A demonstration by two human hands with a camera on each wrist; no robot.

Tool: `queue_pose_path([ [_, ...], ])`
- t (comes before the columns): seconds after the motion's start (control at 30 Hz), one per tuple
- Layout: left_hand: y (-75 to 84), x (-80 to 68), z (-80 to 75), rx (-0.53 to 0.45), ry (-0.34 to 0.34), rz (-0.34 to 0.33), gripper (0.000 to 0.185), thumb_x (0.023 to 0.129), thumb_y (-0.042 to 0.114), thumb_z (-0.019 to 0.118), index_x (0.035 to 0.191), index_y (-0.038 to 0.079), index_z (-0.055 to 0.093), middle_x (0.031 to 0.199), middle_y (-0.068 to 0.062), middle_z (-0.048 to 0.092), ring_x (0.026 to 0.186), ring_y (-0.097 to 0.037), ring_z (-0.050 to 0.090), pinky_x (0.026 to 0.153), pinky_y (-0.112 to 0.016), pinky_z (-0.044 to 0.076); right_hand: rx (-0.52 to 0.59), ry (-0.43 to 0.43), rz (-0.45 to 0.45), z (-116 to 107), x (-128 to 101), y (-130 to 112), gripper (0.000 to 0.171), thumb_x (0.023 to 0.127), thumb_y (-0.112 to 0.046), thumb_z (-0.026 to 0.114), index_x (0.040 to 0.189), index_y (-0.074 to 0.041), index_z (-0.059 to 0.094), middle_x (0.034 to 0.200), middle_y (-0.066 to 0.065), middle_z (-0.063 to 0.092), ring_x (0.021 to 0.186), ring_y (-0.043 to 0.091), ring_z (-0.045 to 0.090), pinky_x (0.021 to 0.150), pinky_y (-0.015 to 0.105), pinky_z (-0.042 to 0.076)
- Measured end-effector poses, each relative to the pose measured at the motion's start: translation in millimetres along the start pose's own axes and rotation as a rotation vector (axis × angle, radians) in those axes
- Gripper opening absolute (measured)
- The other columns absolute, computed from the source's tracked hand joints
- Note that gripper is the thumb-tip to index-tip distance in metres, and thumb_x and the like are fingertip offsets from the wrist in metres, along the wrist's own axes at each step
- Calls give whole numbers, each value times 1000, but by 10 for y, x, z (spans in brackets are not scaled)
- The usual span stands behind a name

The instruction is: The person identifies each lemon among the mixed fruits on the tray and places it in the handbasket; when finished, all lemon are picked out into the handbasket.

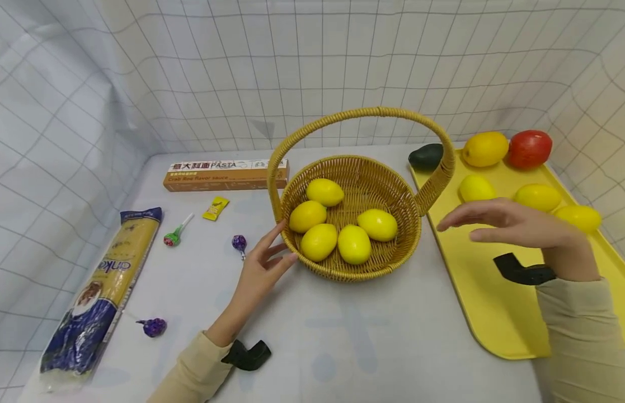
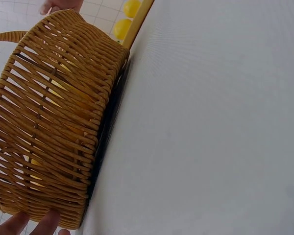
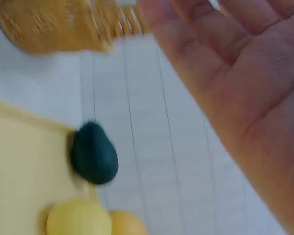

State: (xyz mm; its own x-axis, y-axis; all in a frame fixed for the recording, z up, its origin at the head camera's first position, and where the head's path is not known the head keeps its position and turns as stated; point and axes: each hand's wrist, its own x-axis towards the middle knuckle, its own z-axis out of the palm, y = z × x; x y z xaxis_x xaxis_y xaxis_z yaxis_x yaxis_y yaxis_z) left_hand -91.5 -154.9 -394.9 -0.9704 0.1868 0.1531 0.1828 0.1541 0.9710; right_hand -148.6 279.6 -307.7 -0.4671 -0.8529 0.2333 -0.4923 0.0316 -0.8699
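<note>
- The left hand [image 1: 257,268] is touching the basket [image 1: 393,190] rim on the table [image 1: 352,336], fingers apart.
- The right hand [image 1: 513,224] is hovering, fingers relaxed, empty, above the yellow tray [image 1: 493,313] right of the basket.
- Five lemons [image 1: 353,244] are lying inside the basket.

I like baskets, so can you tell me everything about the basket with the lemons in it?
The basket is round, woven from tan wicker, with one arched handle over the top. It stands upright on the white table, next to the yellow tray. Five yellow lemons lie inside. The left hand touches its rim with straight fingers.
</note>
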Motion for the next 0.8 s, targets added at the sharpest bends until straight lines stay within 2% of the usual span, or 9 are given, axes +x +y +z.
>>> queue_pose_path([
  [0.1, 11, 3, -10, -1, 4, 8, 61, 89, 7, 64, 144, 10, 38, 146, -3, 34, 115, -28, 51, 92, -42, 44, 253, 158, -163, -212, -245, 171, 34, 92, 18, 36, 125, 20, 40, 124, 26, 51, 119, 31, 46, 101, 32, 34],
  [0.17, 8, 4, -13, -4, 6, 11, 60, 89, 5, 64, 144, 9, 39, 146, -4, 34, 115, -29, 51, 93, -42, 44, 440, 362, -175, -292, -321, 317, 32, 97, 12, 31, 126, 19, 40, 124, 25, 52, 119, 32, 45, 102, 34, 34],
  [0.27, 7, 1, -9, -8, 2, 7, 60, 89, 5, 64, 144, 9, 39, 146, -4, 34, 115, -29, 50, 93, -43, 43, 506, 773, 40, -321, -340, 495, 29, 98, 2, 41, 125, 8, 50, 119, 12, 58, 113, 22, 50, 97, 27, 39],
  [0.33, 7, -4, -4, -10, -3, 4, 59, 90, 6, 63, 144, 9, 39, 146, -3, 34, 116, -29, 50, 94, -44, 42, 351, 952, 301, -316, -322, 577, 30, 97, -10, 49, 125, 0, 53, 115, 2, 58, 107, 13, 52, 92, 19, 40],
  [0.37, 8, -7, -3, -10, -4, -1, 60, 90, 6, 64, 144, 10, 39, 146, -3, 34, 116, -29, 50, 94, -44, 42, 225, 981, 433, -315, -305, 607, 33, 96, -16, 53, 126, -2, 54, 114, 0, 57, 105, 11, 50, 90, 16, 40],
  [0.43, 10, -13, -4, -14, -3, -6, 60, 90, 7, 63, 144, 11, 39, 146, -3, 34, 116, -28, 50, 94, -45, 42, -43, 945, 626, -319, -267, 655, 43, 95, -26, 56, 129, -1, 50, 119, 3, 52, 108, 15, 46, 93, 21, 38],
  [0.53, 7, -16, -8, -14, 5, -9, 60, 90, 7, 64, 144, 12, 39, 146, -2, 34, 116, -28, 50, 94, -45, 42, -320, 820, 758, -328, -221, 698, 55, 94, -33, 56, 133, 4, 43, 130, 17, 44, 118, 31, 38, 97, 40, 37],
  [0.63, -1, -11, -9, -11, 3, 2, 60, 90, 5, 63, 144, 10, 38, 146, -3, 34, 115, -29, 50, 94, -45, 42, -343, 691, 814, -317, -222, 737, 64, 94, -32, 57, 140, 5, 33, 137, 31, 32, 118, 45, 30, 96, 55, 31],
  [0.8, -15, -3, -7, -10, -3, 24, 60, 90, 3, 62, 144, 8, 38, 146, -7, 34, 115, -31, 51, 94, -46, 42, -282, 593, 855, -266, -300, 766, 72, 94, -31, 57, 146, 2, 19, 138, 34, 25, 110, 46, 30, 91, 56, 28],
])
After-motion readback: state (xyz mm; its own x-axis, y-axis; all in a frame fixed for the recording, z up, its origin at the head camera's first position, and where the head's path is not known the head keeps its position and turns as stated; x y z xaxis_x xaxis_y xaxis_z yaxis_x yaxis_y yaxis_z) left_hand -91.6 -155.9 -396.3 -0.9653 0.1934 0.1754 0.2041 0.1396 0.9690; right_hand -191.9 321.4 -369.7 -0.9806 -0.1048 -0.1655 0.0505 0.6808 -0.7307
